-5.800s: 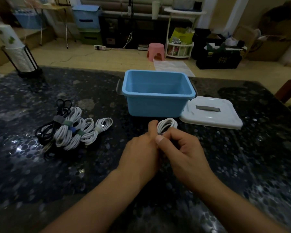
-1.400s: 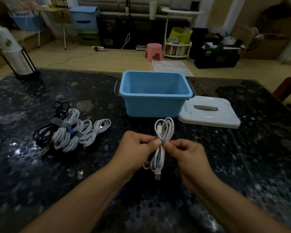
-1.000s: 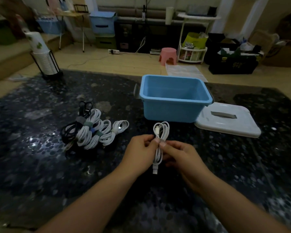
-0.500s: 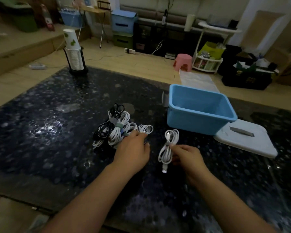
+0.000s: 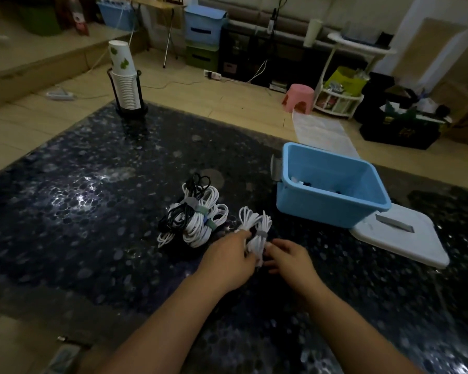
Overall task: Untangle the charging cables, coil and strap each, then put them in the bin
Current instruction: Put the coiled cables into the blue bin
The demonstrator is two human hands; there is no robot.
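Item: white coiled charging cable bundles with grey strap [image 5: 256,230], two coils side by side, resting on the dark speckled stone counter [image 5: 92,211], just in front of the open light-blue plastic bin [image 5: 333,209].

Left hand [image 5: 229,259]: fingers curled onto the left coil, apparently gripping it. Right hand [image 5: 289,256]: fingertips at the lower end of the right coil; whether it is pinching or only touching cannot be told.

Adjacent stock: heap of strapped white and black cable coils [image 5: 193,218], just left of the held pair, not yet binned. Bin contents: small dark and pale items, too dim to identify. Flat white plastic lid [image 5: 400,238] lies beside the bin, its edge under the bin's corner.

Hazards, judged:
- Loose plug end may snag the neighbouring heap on lifting and drag coils along.
- Two coils gathered at once may slip; a weakly closed strap could let loops spring open.
- Dim light hides strap closure.
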